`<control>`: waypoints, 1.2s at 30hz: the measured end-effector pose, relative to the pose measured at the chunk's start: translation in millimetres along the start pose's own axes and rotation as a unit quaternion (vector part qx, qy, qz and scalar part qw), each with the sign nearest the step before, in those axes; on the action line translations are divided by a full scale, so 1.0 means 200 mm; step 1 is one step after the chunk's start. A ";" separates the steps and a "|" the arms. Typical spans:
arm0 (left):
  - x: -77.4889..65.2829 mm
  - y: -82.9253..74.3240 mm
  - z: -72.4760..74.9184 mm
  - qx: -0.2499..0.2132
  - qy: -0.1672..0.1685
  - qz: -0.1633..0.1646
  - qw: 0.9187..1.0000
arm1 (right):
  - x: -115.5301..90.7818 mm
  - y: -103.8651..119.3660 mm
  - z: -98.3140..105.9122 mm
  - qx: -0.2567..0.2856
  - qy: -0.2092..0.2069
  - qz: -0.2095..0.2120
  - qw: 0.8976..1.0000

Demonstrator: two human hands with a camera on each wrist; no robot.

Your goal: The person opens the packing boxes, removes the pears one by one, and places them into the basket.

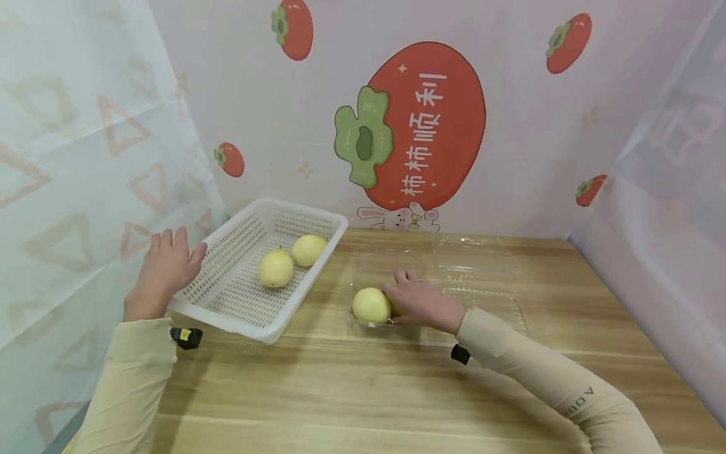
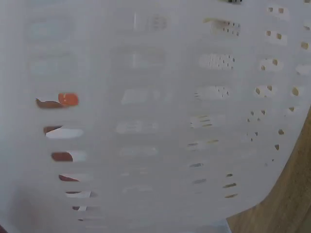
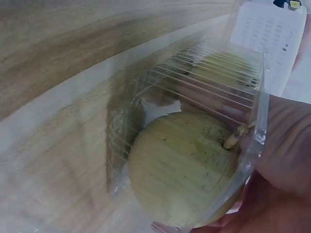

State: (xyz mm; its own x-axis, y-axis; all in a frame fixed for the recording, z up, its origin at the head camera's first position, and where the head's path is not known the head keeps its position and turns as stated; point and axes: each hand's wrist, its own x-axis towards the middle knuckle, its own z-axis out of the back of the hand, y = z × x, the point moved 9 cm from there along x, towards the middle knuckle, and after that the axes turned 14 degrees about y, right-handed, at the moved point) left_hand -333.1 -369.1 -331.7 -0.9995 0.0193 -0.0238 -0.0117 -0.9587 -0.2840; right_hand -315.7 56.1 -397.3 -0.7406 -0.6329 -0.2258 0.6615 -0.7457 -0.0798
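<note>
My left hand (image 1: 167, 268) is at the left rim of a white perforated plastic basket (image 1: 227, 321), its fingers spread and thumb out by the edge. Two pale yellow pears (image 1: 276, 268) lie in that basket. In the left wrist view the basket's slotted wall (image 2: 141, 111) fills most of the picture. My right hand (image 1: 422, 304) reaches into a clear plastic clamshell box (image 1: 473, 284) and grips a pear (image 3: 180, 165), its stem up against the ribbed wall. Most of this pear is hidden by the hand in the head view. Another pear (image 1: 371, 306) sits beside it at the box's left end.
The box's transparent lid (image 1: 471, 252) lies folded back toward the wall. A wood-grain tabletop (image 1: 340, 391) extends in front of the box and basket. Printed cloth sheets (image 1: 255, 126) enclose the back and both sides.
</note>
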 end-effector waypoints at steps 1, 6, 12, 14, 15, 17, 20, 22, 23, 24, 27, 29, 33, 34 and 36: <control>0.00 0.01 -0.01 0.002 0.010 0.005 1.000 | 0.00 0.00 0.00 -0.002 0.001 -0.001 1.000; -0.01 0.06 -0.04 0.006 0.049 0.028 0.998 | 0.01 0.00 -0.01 -0.004 0.008 -0.006 1.000; 0.00 0.08 -0.10 0.010 0.088 0.036 0.995 | 0.01 0.01 -0.01 0.016 0.011 0.003 1.000; 0.00 0.09 -0.12 0.009 0.097 0.038 0.994 | 0.02 0.01 -0.02 0.022 0.009 0.008 1.000; 0.00 0.09 -0.13 0.010 0.100 0.040 0.994 | 0.02 0.00 -0.02 0.024 0.012 0.009 1.000; 0.00 0.09 -0.15 0.012 0.106 0.040 0.994 | 0.02 0.00 -0.03 0.036 0.016 0.012 0.999; 0.01 0.09 -0.16 0.014 0.111 0.039 0.993 | 0.03 -0.02 -0.04 0.061 0.028 0.014 0.998; 0.02 0.09 -0.17 0.017 0.114 0.035 0.993 | 0.03 -0.03 -0.05 0.078 0.035 0.016 0.996; 0.02 0.09 -0.18 0.019 0.115 0.033 0.993 | 0.02 -0.03 -0.06 0.084 0.037 0.017 0.996; 0.02 0.09 -0.18 0.020 0.115 0.032 0.993 | 0.02 -0.04 -0.06 0.089 0.039 0.019 0.995; 0.02 0.08 -0.18 0.025 0.116 0.024 0.993 | 0.01 -0.04 -0.05 0.104 0.045 0.024 0.993; 0.02 0.08 -0.18 0.027 0.115 0.022 0.993 | 0.00 -0.04 -0.03 0.112 0.044 0.027 0.992; 0.02 0.07 -0.17 0.025 0.117 0.021 0.993 | -0.02 -0.06 0.04 0.121 0.029 0.031 0.992; 0.01 0.07 -0.17 0.024 0.118 0.022 0.993 | -0.02 -0.06 0.06 0.123 0.024 0.032 0.992; 0.01 0.07 -0.17 0.022 0.119 0.022 0.992 | -0.02 -0.06 0.09 0.122 0.012 0.039 0.992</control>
State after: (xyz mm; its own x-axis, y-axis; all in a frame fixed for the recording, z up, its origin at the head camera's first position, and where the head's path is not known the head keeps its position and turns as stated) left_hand -334.4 -371.9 -368.7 -0.9640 0.0396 -0.2628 0.0245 -0.9713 -0.2366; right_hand -322.4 64.7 -377.1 -0.6826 -0.6883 -0.2456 0.6668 -0.7241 0.1763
